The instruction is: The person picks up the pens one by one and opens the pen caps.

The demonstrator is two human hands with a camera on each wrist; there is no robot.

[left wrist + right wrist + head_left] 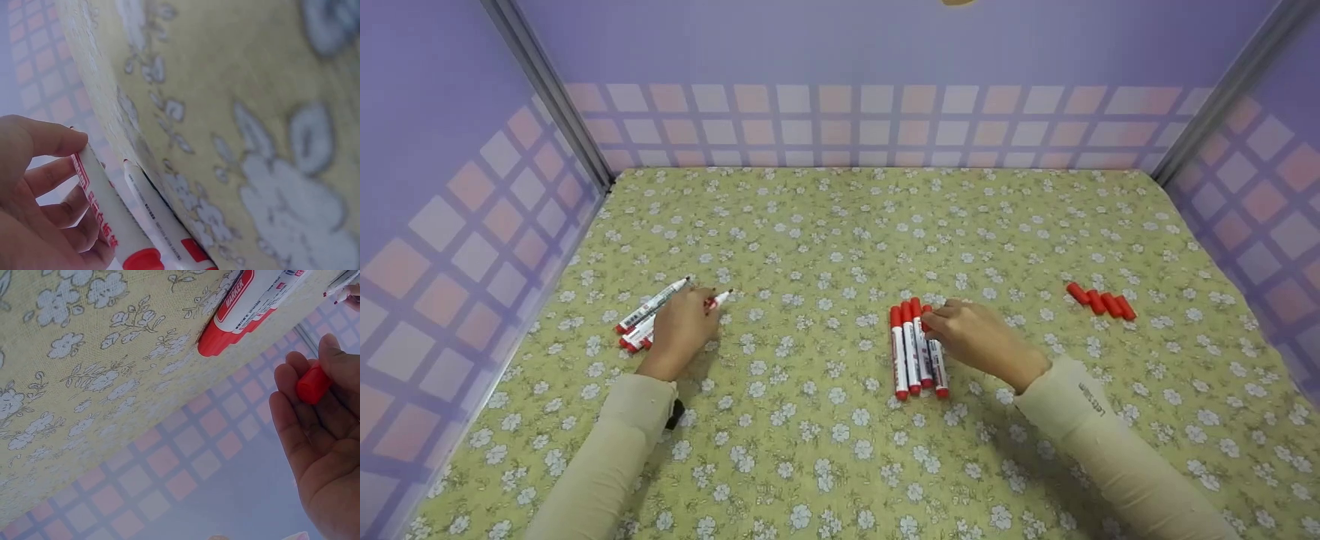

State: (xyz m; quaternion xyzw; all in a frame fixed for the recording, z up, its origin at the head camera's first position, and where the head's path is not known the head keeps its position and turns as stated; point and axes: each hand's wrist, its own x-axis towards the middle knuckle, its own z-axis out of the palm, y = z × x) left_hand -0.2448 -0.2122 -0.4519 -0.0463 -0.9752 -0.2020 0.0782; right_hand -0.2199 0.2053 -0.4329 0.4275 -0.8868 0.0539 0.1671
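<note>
Marker (115, 211) at left sits bare-tipped, pinched by the left hand (684, 319); the right hand (979, 337), fingers partly curled, pinches a red cap (314, 385) beside the marker row (911, 354); straight alignment should aid capping.

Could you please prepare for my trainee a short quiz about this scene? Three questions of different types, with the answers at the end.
1. In the head view, how many loose caps lie on the cloth, to the right of the row of markers?

2. True or false: the right hand holds nothing.

3. Which hand holds a marker?
a) the left hand
b) the right hand
c) neither

Key:
1. Four.
2. False; it holds a red cap, best seen in the right wrist view.
3. a
</note>
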